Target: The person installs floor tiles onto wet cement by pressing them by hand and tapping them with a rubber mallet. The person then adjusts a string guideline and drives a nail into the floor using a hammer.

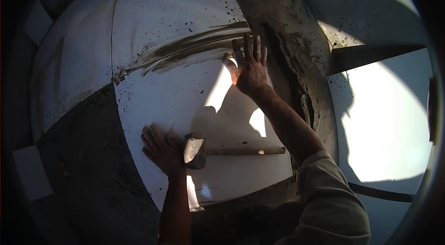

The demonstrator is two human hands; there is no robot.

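Observation:
My left hand [162, 150] rests with spread fingers on a white floor tile [162, 101], beside the head of a mallet [196, 154]. The mallet lies on the same tile, its wooden handle [245, 151] pointing right. Farther forward, my right hand [250, 66] is spread near the tile's far right corner, its fingers over the smeared joint with the tile [176, 4] beyond. Brown wet-looking smears [185, 46] run along that joint. Neither hand holds anything.
Another laid tile [79, 55] is at the left. Rough grey mortar [296, 73] with a raised ridge runs along the right side. Bare dark ground [88, 152] lies at the lower left. A sunlit white tile [384, 124] stands or lies at the right.

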